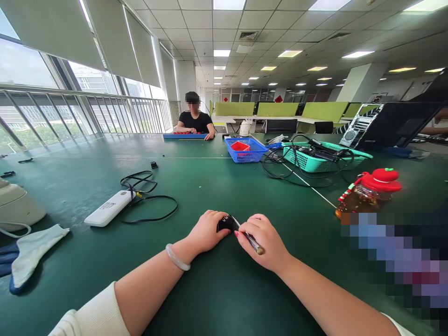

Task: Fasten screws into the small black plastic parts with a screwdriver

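My left hand (209, 229), with a pale bangle at the wrist, is closed around a small black object (224, 223) with white markings on its upper edge. Its kind is not clear, as the fingers cover much of it. My right hand (263, 239) grips a slim, silvery pen-like tool (252, 241) whose rear end points toward me. The tool's front end slants up to the black object and seems to meet it; the exact contact is too small to make out. Both hands are low over the green table (210, 289).
To the left are a white power bank (109, 208), a black cable (154, 220) and a work glove (35, 252). Ahead stand a blue basket (247, 156) and a teal basket (311, 162) with cables. A red-lidded bottle (367, 198) is at right. A person (196, 120) sits opposite.
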The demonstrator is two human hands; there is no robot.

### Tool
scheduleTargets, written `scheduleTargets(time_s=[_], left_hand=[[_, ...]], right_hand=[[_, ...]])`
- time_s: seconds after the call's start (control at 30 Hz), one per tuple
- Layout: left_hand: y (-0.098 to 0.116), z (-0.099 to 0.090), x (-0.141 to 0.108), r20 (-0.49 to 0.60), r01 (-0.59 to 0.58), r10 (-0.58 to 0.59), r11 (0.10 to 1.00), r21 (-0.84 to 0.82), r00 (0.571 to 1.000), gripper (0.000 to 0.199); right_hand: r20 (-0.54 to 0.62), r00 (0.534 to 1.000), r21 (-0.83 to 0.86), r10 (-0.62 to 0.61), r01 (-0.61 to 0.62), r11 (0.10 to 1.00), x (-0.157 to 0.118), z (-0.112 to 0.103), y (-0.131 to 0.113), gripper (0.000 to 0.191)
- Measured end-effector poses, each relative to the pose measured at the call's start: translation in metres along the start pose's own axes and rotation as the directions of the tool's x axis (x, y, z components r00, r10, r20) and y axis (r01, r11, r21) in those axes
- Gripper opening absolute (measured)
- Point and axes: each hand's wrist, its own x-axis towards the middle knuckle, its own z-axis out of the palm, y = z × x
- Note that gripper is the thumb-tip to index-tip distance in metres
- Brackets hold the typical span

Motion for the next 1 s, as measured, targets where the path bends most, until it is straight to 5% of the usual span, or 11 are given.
scheduleTargets(time_s=[0.17, 0.33, 0.43, 1.0], left_hand=[[-0.001, 0.001, 0.000, 0.002, -0.001, 0.001, 1.000, 0.010, 1.000, 0.033], [-0.001, 0.002, 0.000, -0.008, -0.012, 0.013, 1.000, 0.016, 1.000, 0.032], [0.000, 0.002, 0.000, -0.015, -0.013, 0.013, 1.000, 0.027, 1.000, 0.032], [-0.002, 0.001, 0.001, 0.013, 0.001, -0.001, 1.000, 0.008, 1.000, 0.041]], right_hand=[[-0.071, 0.996, 0.072, 0.045, -0.040, 0.997, 0.001, -0.007, -0.003, 0.023], [-0.109, 0.975, 0.087, -0.194, 0.204, 0.975, 0.000, -0.011, -0.013, 0.020], [-0.046, 0.972, 0.045, -0.231, 0.233, 0.971, -0.001, -0.006, -0.013, 0.022], [-0.056, 0.998, 0.134, 0.037, -0.029, 0.990, 0.000, -0.005, -0.002, 0.022]])
